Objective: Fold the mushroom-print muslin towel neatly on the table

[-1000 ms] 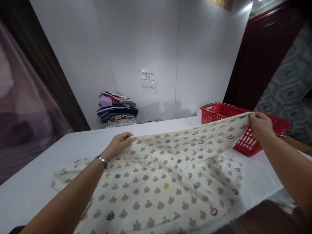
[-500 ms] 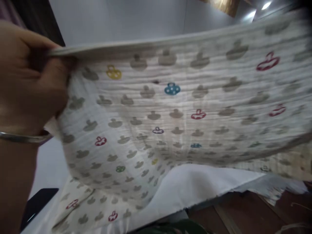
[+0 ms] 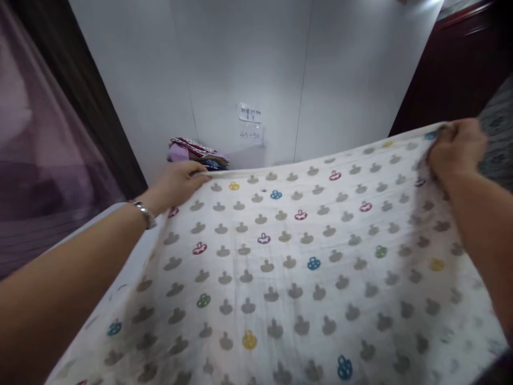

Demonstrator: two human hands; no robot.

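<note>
A cream cloth (image 3: 288,267) printed with grey, red, blue and yellow mushroom shapes is stretched out flat in the air in front of me and fills the lower view. My left hand (image 3: 180,182) pinches its far left corner; a metal watch sits on that wrist. My right hand (image 3: 457,147) is closed on the far right corner, held a little higher. The cloth hides most of the table beneath it.
A stack of folded clothes (image 3: 196,152) lies against the white wall panel behind the cloth. A small paper note (image 3: 250,113) is stuck on the wall. A sliver of the white table (image 3: 100,224) shows at left. Dark wood stands at right.
The cloth was lifted up close to my face half a second ago; now it is swung forward and spread out level. Both hands kept their corners. The red basket is hidden now.
</note>
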